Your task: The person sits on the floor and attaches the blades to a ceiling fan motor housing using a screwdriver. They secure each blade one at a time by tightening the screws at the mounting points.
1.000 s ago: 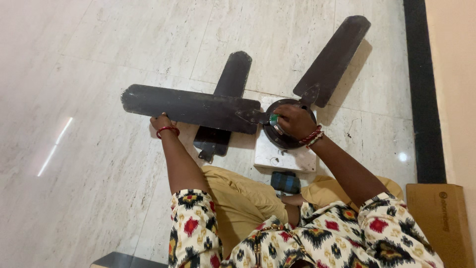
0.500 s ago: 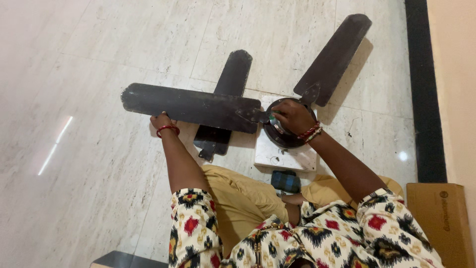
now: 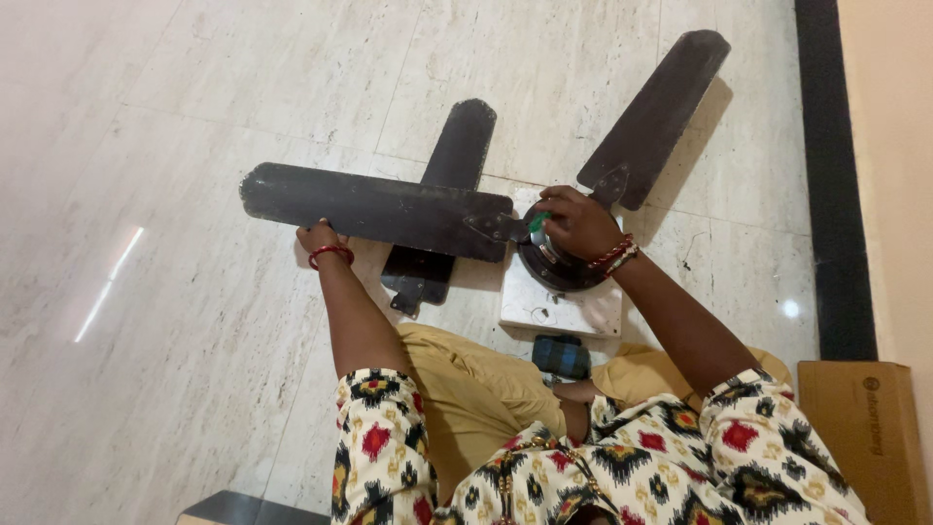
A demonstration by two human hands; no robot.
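- Right hand [image 3: 575,222] curled down over the round black fan motor [image 3: 559,267], fingers clenched on a small green-handled tool [image 3: 537,222], likely a screwdriver, its tip at the joint where the long blade meets the hub.
- Left hand [image 3: 319,236] tucked under the near edge of the long dark blade [image 3: 374,207], holding it up from beneath; red bangle [image 3: 330,253] at the wrist.
- Motor resting on a white block [image 3: 564,309] on the pale stone floor [image 3: 194,117].
- Second blade [image 3: 656,117] fixed to the hub and pointing up and to the right; third blade [image 3: 442,199] lying loose on the floor, passing beneath the long one.
- Probably best done with the tool kept square to the screw, pressed firmly, and the blade held level so the bracket holes line up.
- Worth keeping the motor centred on the block so it cannot tip.
- Screw head and tool tip hidden under the right hand; direction of turning not readable.
- Left fingers mostly covered by the blade, so the grip is only partly seen.
- Dark object [image 3: 561,356] in the lap hard to identify; cardboard box [image 3: 865,437] cut off at the lower right.
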